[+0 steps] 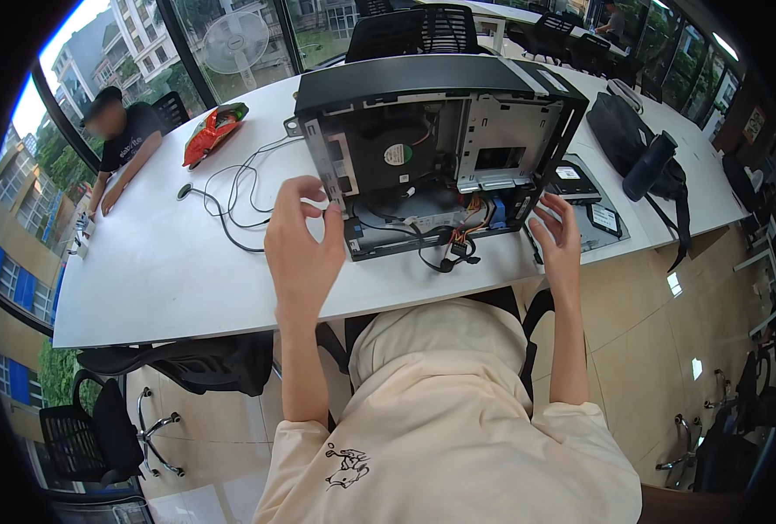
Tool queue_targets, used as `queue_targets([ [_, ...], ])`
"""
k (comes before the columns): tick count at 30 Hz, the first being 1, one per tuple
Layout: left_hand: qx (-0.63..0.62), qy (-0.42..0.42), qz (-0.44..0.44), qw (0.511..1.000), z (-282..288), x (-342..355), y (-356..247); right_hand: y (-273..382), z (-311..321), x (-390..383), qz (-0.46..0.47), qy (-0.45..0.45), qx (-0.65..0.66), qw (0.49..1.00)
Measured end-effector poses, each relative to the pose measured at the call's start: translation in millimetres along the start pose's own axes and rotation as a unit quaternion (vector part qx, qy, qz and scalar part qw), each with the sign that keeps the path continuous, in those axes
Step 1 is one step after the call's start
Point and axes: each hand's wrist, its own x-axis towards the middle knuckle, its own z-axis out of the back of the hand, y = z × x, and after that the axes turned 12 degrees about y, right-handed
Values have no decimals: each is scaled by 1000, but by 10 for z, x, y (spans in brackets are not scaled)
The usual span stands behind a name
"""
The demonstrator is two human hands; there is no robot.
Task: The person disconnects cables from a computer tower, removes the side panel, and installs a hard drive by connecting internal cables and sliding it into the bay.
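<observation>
Taking the open-sided black metal computer case (441, 135) as the dial's centre on the white tabletop (161, 279), a shiny red packet (212, 135) lies at 9. At 8, the left hand (299, 240) curls thumb and fingers narrowly by the case's edge; I cannot tell whether it grips. The case looks heavy and stiff, its smooth shell possibly slippery, its loose thin wires (453, 249) at 6 fragile: best held by the solid frame at 8 and 4. There, at 4, the right hand (557, 237) bends its fingers loosely; contact is unclear.
</observation>
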Motion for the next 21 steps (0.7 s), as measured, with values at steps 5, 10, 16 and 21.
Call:
queue_targets([
  [5, 98, 130, 48, 985, -21, 18, 453, -101, -109, 30, 1, -30, -17, 999],
  [10, 104, 138, 62, 983, -198, 42, 485, -210, -147, 61, 0, -20, -31, 999],
  [16, 80, 137, 100, 982, -278, 86, 408, -75, -16, 12, -17, -13, -10, 1000],
  [21, 86, 133, 60, 985, -219, 83, 498, -15, -113, -11, -9, -6, 0, 1000],
])
